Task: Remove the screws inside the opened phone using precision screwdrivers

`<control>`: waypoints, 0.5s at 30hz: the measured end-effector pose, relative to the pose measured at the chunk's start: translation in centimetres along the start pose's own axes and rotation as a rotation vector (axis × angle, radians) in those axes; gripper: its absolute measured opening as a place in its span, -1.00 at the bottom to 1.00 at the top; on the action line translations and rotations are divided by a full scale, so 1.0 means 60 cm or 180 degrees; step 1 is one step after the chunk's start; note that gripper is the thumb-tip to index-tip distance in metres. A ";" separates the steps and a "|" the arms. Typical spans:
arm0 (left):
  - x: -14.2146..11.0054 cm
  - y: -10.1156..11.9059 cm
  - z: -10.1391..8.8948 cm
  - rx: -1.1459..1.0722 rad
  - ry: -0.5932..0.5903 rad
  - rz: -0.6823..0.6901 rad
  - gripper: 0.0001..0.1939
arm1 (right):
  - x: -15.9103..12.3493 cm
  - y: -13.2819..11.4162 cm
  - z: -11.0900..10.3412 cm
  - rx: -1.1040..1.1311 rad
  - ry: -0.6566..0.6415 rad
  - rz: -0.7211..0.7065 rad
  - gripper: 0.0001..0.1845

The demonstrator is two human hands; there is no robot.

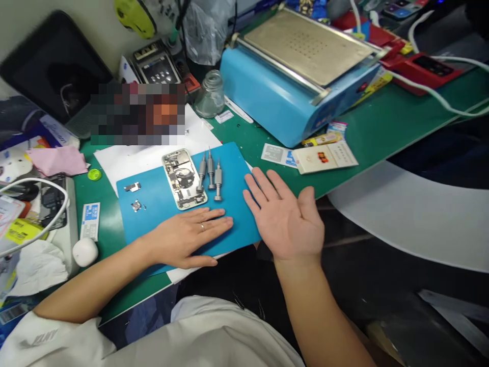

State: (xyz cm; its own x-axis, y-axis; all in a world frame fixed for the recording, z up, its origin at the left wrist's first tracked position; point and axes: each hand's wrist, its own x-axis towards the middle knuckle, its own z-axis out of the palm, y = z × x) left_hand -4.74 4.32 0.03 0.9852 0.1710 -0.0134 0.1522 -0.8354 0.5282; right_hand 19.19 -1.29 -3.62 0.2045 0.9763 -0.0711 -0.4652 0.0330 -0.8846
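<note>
My left hand (pixel 193 234) lies palm down on the blue mat (pixel 242 204), fingers stretched out, a ring on one of them; it holds nothing. Just beyond its fingers is an opened phone (pixel 185 178) with its inner parts showing. Three grey screwdrivers (pixel 210 173) lie beside the phone, one touching its edge, tips pointing away from me. To the phone's left are a small metal part (pixel 132 187) and a cluster of tiny pieces (pixel 136 205). My right hand (pixel 288 221) is turned palm up with fingers spread, empty, at the mat's right edge.
A blue heating-plate machine (pixel 263 97) stands at the back right, with a glass jar (pixel 212 94) left of it. A cigarette pack (pixel 324 157) lies near the right edge. A white earbud case (pixel 85 252) and a dark tablet (pixel 57 66) are on the left.
</note>
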 end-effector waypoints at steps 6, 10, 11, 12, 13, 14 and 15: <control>-0.001 0.004 0.000 0.0157 -0.0052 0.0021 -0.33 | -0.004 -0.006 0.030 0.0297 0.0635 0.0333 -0.65; 0.000 0.005 0.002 0.0190 -0.0044 0.0017 -0.33 | -0.008 0.002 0.031 0.0094 0.0808 0.0275 -0.67; 0.000 0.005 0.003 0.0190 -0.0037 0.0021 -0.33 | -0.009 0.004 0.032 0.0018 0.0810 0.0243 -0.67; 0.000 0.005 0.004 0.0188 -0.0028 0.0027 -0.33 | -0.011 0.004 0.034 -0.0063 0.0774 0.0195 -0.65; -0.001 0.005 0.005 0.0185 -0.0019 0.0032 -0.33 | -0.014 0.002 0.037 -0.0149 0.0688 0.0123 -0.60; -0.001 0.005 0.006 0.0184 -0.0007 0.0038 -0.34 | -0.017 -0.002 0.042 -0.0230 0.0517 0.0029 -0.52; -0.002 0.004 0.006 0.0180 0.0013 0.0048 -0.34 | -0.021 -0.008 0.048 -0.0301 0.0289 -0.0104 -0.43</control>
State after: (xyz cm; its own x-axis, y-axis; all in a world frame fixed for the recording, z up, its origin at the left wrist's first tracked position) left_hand -4.77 3.90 -0.16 0.9871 0.1600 -0.0024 0.1416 -0.8661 0.4795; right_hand 16.66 -1.93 -1.75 0.2973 0.9515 -0.0793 -0.3748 0.0399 -0.9262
